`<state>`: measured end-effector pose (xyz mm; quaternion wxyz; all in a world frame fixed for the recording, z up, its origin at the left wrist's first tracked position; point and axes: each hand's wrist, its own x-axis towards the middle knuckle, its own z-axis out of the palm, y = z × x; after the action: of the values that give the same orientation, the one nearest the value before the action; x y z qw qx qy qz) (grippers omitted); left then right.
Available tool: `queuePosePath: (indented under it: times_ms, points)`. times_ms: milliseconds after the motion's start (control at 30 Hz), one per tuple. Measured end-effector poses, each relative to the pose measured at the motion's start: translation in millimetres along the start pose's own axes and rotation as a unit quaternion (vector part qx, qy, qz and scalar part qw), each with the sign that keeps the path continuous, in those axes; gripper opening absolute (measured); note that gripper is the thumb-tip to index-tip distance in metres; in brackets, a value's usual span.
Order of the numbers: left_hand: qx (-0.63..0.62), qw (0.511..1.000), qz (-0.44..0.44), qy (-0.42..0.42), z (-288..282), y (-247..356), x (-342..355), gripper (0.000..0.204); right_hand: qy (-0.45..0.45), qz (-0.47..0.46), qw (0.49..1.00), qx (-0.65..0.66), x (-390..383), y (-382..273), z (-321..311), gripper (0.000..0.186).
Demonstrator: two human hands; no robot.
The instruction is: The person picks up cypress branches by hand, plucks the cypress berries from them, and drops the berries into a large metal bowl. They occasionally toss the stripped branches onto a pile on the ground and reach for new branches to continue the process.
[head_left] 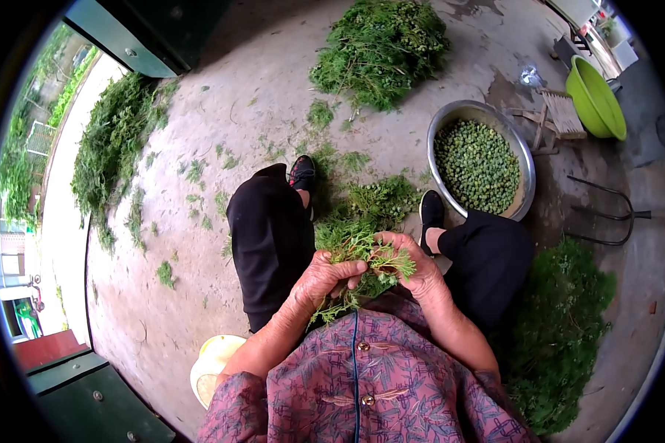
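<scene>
Over my lap, my left hand (332,277) is closed around a leafy green sprig (362,247), thumb pressed along its stems. Facing it, my right hand (414,266) pinches the same sprig from the other side, with feathery leaf tips showing across its fingers. What lies between the fingertips is too small to make out. Below the hands, between my feet, a loose heap of cut greenery (380,203) covers the floor. Beyond my right foot stands a wide metal basin (526,159), filled with small round green cones or seed pods (476,166).
A big pile of branches (384,48) lies ahead, another (114,140) by the doorway at left, and a third (561,332) at my right. A small wooden stool (561,114), a lime-green tub (595,100) and a dark metal frame (628,214) stand right. A pale yellow container (214,362) is near my left elbow.
</scene>
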<state>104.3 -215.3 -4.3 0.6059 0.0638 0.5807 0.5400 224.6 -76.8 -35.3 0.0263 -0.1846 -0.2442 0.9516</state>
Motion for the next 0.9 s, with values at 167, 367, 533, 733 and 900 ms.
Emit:
queuePosePath:
  times_ms: [167,367,533,733,900]
  points:
    - [-0.004,1.0,-0.006,0.018,1,-2,0,0.017,0.116,-0.107,0.96,-0.23,11,-2,-30,0.018]
    - [-0.007,0.999,-0.007,0.03,-2,-3,3,0.015,0.015,-0.05,0.998,-0.032,3,7,0,0.032]
    - [-0.013,1.0,-0.004,0.007,-1,-2,3,0.015,-0.021,-0.042,0.999,0.024,4,13,-8,0.034]
    - [0.006,0.999,0.0,0.047,-1,-3,2,0.017,0.139,-0.112,0.966,-0.188,15,4,-27,0.015]
    - [-0.011,0.994,0.058,0.096,-4,-5,6,0.026,0.158,-0.11,0.981,0.005,7,-10,-24,0.011]
